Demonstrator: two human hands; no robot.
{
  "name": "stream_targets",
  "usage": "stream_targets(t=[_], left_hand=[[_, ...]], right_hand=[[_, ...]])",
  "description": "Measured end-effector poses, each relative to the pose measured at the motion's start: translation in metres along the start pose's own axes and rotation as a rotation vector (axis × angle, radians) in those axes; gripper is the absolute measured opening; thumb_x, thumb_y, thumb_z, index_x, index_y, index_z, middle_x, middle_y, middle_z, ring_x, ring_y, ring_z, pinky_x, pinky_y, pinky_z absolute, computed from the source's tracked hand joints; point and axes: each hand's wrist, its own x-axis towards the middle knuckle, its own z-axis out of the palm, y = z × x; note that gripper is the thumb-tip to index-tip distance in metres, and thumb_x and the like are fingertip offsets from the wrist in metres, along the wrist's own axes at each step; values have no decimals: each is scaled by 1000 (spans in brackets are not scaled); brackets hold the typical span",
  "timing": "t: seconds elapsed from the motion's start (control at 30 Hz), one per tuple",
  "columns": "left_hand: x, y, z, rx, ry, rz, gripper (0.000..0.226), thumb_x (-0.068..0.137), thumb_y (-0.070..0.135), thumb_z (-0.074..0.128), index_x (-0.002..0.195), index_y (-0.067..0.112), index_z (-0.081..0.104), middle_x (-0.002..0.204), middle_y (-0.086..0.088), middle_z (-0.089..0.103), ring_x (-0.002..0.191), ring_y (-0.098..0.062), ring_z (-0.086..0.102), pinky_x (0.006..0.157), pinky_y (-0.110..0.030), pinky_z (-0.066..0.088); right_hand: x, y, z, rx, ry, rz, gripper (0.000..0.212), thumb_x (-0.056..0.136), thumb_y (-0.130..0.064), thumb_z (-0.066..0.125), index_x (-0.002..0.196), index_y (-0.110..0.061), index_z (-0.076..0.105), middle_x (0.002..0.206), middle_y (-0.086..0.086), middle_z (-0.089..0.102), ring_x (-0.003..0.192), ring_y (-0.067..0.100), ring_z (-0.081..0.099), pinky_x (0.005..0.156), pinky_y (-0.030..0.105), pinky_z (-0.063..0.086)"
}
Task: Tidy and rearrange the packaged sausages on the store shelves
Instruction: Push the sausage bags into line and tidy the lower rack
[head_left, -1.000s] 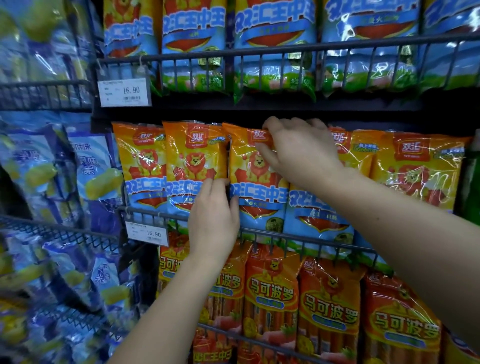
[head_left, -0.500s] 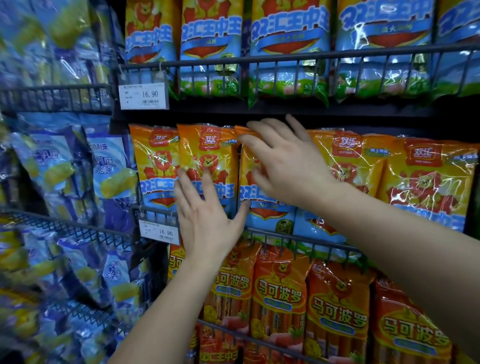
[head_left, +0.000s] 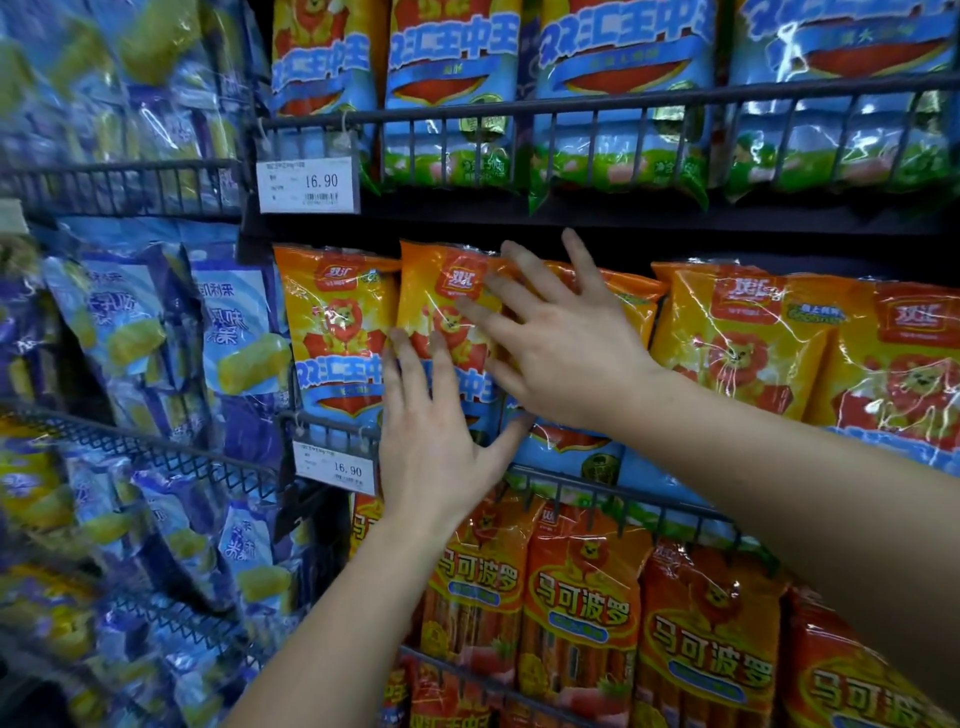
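Orange pack (head_left: 431, 306): second in the middle row, upright behind the wire rail (head_left: 623, 492); both hands cover its lower half.
Hidden: the third pack (head_left: 631, 306), at its 3 o'clock, shows only a top corner past the right hand; blue bags (head_left: 228, 332) at 9 o'clock are blurred.
Left hand (head_left: 436, 457): fingers straight and spread, flat on the pack's 6 o'clock part.
Right hand (head_left: 566, 353): fingers straight and apart across the pack's 3 o'clock edge; contact cannot be told.

sausage packs (head_left: 737, 338) behind rail (head_left: 623, 493) | price tag (head_left: 335, 467) left on rail | left hand (head_left: 441, 457) below right hand (head_left: 561, 353)
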Motion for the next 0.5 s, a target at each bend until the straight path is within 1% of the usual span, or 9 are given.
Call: stream_targets(t=[0.1,0.2,0.3,0.4,0.5], left_hand=[[1,-2,0,-16,-11,14,111,79,85,43,157,15,6,164,-14,-4,152,-32,-2,116,-51,31],[0,-6,-3,-29,-13,29,110,79,84,44,157,16,8,165,-13,-3,152,-31,0,113,-52,36],[-2,-8,-6,-30,-32,39,107,79,81,43,157,17,8,165,-12,-5,152,-31,-1,110,-54,36],[-4,-9,-8,-49,-45,43,103,83,77,45,157,18,6,164,-12,-8,151,-33,-2,110,-58,37],[-7,-9,-9,-56,-47,33,100,85,74,46,157,19,5,163,-14,-9,151,-33,-4,112,-58,32]], right_hand=[[-1,0,3,-5,2,8,57,97,-50,32,149,-29,41,149,7,48,149,31,20,117,65,6],[-1,-2,5,-3,2,21,59,96,-50,28,149,-29,39,150,7,46,150,31,18,117,64,5],[-2,-3,7,-9,11,23,59,96,-50,28,150,-29,38,152,8,44,150,31,16,117,65,5],[-4,-1,5,-29,-2,-18,61,95,-52,35,152,-28,34,158,6,34,151,31,10,117,64,5],[-15,9,1,-21,1,-95,63,95,-55,40,152,-29,33,162,4,24,152,31,6,119,62,6]])
